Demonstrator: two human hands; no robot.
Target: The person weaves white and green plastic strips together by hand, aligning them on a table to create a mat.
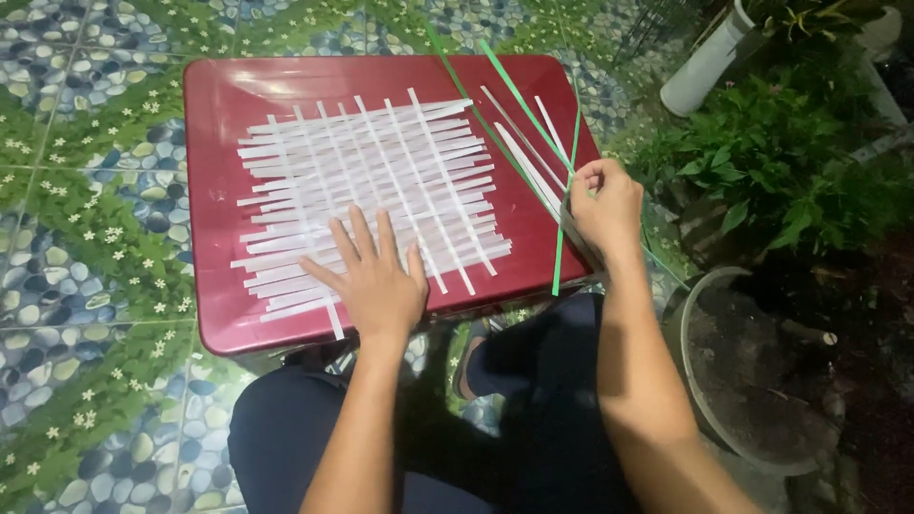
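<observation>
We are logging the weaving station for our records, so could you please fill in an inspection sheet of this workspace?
Surface: red tray-like tabletop, over patterned pebble floor.
Job's things: white strip mat, partly woven; green strips; loose white strips.
Clutter: nothing seen.
Grippers: left hand flat on the mat; right hand pinching green strips.
Cables: nothing seen.
Surroundings: leafy plants, soil-filled pot, white pipe.

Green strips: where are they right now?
In the head view, the green strips run across the red table's right edge, pinched in the right hand, beside the white woven mat.
</observation>
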